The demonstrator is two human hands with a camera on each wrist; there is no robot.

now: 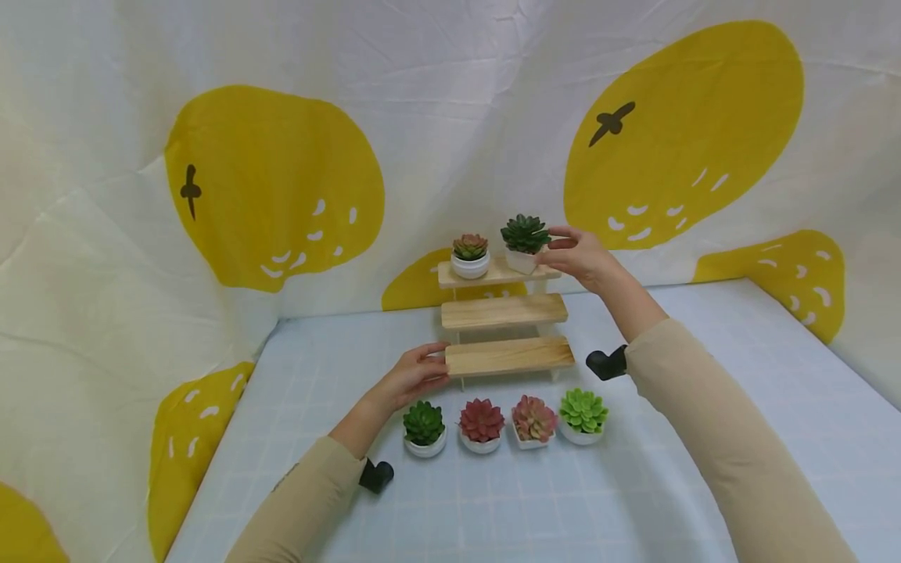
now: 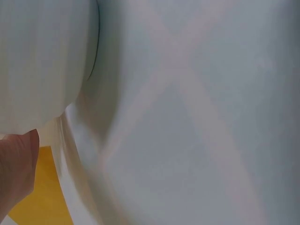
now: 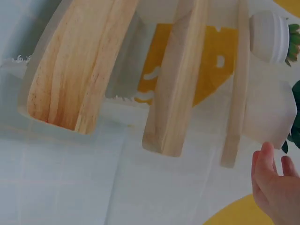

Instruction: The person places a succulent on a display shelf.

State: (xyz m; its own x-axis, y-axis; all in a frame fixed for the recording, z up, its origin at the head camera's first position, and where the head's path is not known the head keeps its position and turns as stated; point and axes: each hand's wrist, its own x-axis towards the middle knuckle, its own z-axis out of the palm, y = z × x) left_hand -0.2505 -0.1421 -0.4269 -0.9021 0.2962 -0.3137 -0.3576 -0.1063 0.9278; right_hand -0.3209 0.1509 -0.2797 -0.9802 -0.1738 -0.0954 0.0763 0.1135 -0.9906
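Note:
My right hand (image 1: pixel 580 258) is at the top tier of a wooden three-tier stand (image 1: pixel 503 313). Its fingertips touch the right side of a dark green succulent's white pot (image 1: pixel 522 261), which stands on that tier; in the right wrist view the fingers (image 3: pixel 266 154) reach only the pot's edge. Left of it sits an orange-green succulent in a round white pot (image 1: pixel 470 266). At the bottom tier's left end, my left hand (image 1: pixel 411 375) touches the plank with fingers extended. The left wrist view shows only part of that hand (image 2: pixel 18 168), below a large pale ridged pot (image 2: pixel 42 61).
In front of the stand, a row of potted succulents stands on the pale blue checked cloth (image 1: pixel 507 508): dark green (image 1: pixel 424 423), dark red (image 1: pixel 482 421), pink (image 1: pixel 534 419) and bright green (image 1: pixel 583 410). A white curtain (image 1: pixel 450 156) with yellow fruit prints hangs behind.

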